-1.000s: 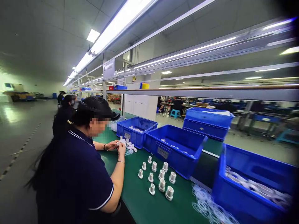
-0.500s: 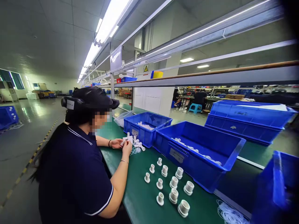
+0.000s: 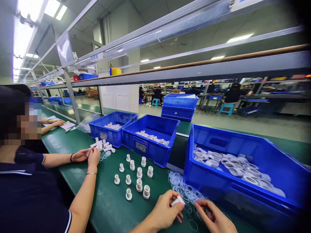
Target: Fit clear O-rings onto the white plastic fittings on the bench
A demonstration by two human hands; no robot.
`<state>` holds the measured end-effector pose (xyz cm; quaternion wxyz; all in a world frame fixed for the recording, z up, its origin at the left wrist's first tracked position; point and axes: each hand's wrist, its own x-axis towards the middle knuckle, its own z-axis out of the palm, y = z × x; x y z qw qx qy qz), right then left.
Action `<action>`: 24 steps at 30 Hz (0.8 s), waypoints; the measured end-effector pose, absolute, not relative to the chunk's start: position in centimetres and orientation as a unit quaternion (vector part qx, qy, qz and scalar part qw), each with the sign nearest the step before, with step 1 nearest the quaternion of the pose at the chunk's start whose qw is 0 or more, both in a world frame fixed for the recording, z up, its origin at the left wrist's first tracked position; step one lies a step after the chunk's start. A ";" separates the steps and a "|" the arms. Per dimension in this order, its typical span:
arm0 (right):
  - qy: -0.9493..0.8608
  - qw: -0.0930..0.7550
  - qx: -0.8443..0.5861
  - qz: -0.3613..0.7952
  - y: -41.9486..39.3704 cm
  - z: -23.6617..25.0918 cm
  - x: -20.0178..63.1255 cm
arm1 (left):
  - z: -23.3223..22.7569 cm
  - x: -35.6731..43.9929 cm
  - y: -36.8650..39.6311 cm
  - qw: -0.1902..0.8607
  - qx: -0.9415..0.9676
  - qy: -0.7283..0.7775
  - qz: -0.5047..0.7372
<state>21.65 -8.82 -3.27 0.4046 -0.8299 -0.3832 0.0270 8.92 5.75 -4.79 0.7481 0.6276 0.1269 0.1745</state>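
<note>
At the bottom edge, my left hand (image 3: 165, 212) pinches a small white plastic fitting (image 3: 177, 201) between thumb and fingers. Just to its right, my right hand (image 3: 213, 218) has its fingertips on a loose heap of thin clear rings (image 3: 184, 191) on the green bench mat (image 3: 109, 207). Whether it has a ring pinched is too fine to see. Several finished white fittings (image 3: 136, 179) stand upright in rows left of my hands. A big blue bin (image 3: 243, 194) of white collars sits right behind the rings.
A co-worker in a dark polo sits at my left, hands (image 3: 88, 155) around a small white part. Two more blue bins (image 3: 145, 147) (image 3: 107, 134) of parts line the back of the bench. A metal rail frame (image 3: 194, 69) runs overhead.
The view has swung right and down from the co-worker to my own spot. My two hands, the ring heap and the near bin have come into view.
</note>
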 end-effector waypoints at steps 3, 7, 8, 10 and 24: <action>-0.373 0.419 -0.827 0.040 -8.9 -2.2 20.5 | -4.6 8.7 5.8 0.773 0.612 0.098 0.136; -0.377 0.454 -0.800 0.110 -9.3 -2.1 19.3 | -3.9 8.5 4.7 0.778 0.617 0.068 0.102; -0.376 0.473 -0.786 0.133 -9.4 -2.0 18.9 | -3.8 8.4 4.6 0.772 0.624 0.066 0.101; -0.374 0.511 -0.754 0.175 -9.6 -1.5 18.2 | -3.5 8.2 4.5 0.755 0.643 0.071 0.102; -0.443 0.432 -0.774 0.133 -10.4 -0.5 18.0 | -3.6 8.5 4.4 0.838 0.526 0.085 0.123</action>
